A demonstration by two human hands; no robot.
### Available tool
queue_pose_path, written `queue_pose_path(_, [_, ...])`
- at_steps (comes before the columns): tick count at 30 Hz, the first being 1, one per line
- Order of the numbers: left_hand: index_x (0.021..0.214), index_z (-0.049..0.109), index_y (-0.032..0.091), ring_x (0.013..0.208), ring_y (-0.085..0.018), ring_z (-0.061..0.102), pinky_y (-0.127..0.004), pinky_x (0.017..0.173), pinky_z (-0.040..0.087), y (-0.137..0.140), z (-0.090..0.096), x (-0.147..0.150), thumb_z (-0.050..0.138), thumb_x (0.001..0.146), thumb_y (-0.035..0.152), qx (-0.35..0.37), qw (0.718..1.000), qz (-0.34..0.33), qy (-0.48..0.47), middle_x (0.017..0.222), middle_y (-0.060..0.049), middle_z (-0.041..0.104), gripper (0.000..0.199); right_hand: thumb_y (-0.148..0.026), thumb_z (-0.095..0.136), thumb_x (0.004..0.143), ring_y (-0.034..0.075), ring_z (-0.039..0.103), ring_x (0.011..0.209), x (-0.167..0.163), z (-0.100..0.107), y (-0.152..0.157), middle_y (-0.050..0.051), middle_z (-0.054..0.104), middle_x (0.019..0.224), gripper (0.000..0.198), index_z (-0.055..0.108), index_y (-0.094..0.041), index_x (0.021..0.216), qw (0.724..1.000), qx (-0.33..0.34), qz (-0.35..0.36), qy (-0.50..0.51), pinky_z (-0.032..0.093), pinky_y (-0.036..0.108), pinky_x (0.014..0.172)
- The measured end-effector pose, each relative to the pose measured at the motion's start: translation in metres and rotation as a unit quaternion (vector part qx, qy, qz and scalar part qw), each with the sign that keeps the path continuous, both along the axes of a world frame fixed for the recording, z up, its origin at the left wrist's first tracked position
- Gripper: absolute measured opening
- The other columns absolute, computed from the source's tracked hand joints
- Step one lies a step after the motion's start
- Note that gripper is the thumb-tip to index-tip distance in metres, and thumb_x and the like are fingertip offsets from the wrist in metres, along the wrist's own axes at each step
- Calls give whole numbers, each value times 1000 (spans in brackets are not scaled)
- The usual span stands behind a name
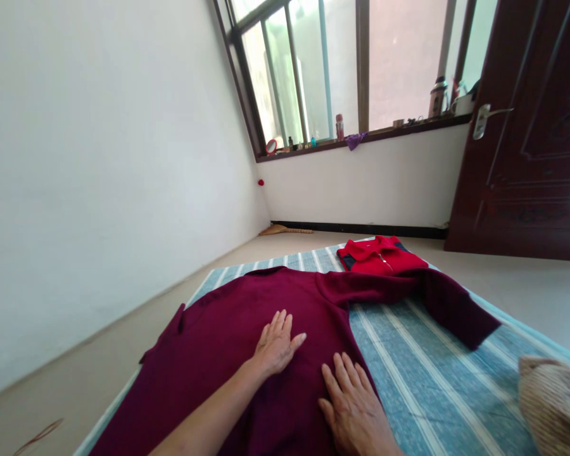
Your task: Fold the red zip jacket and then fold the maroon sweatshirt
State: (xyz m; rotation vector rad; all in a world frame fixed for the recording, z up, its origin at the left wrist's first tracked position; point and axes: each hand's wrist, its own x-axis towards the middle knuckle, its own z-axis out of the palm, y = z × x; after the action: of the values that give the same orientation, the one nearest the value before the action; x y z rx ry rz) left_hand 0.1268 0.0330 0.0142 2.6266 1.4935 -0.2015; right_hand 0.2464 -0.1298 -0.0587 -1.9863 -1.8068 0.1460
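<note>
A dark maroon long-sleeved top (228, 335) lies spread over a blue-and-white striped sheet (399, 373). Its right sleeve stretches out to the right, bent downward at the end. My left hand (276, 345) rests flat on the middle of the garment, fingers stretched and thumb apart. Lower and to the right, my right hand (351, 402) lies flat near the garment's right side edge, its fingers slightly spread. Neither hand grips anything. The lower part of the top runs out of view at the bottom.
A folded red garment (384, 254) sits at the sheet's far edge, touching the maroon sleeve. A beige knitted item (553, 405) is at lower right. A broom (285, 230) lies by the far wall. A dark red door (527, 139) stands at right; bottles line the windowsill (375, 134).
</note>
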Motion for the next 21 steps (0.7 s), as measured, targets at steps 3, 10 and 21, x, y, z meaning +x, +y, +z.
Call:
queue_pose_path(3, [147,19,5,144,-26,4,-46,115,14,-5,-3,3,15,87,63,-8,1000,23,1,156,-13,9,84,-48,35,94,30,31,136,2,3,-1,12,38,145,52,48,-21,137,1000,1,4,-2,29,48,110])
queue_pose_path(10, [148,15,5,144,-26,1,-46,115,9,-8,-17,7,12,85,68,-15,999,37,12,156,-13,5,89,-46,33,95,29,30,137,2,6,-3,12,38,145,51,47,-20,138,1000,6,-2,-1,26,47,111])
queue_pose_path(21, [148,18,7,144,-27,3,-49,114,10,-6,-27,5,12,85,69,8,1000,26,11,156,-13,7,89,-42,38,94,31,29,137,3,4,-3,15,37,146,51,46,-18,139,1000,-1,13,-4,26,49,110])
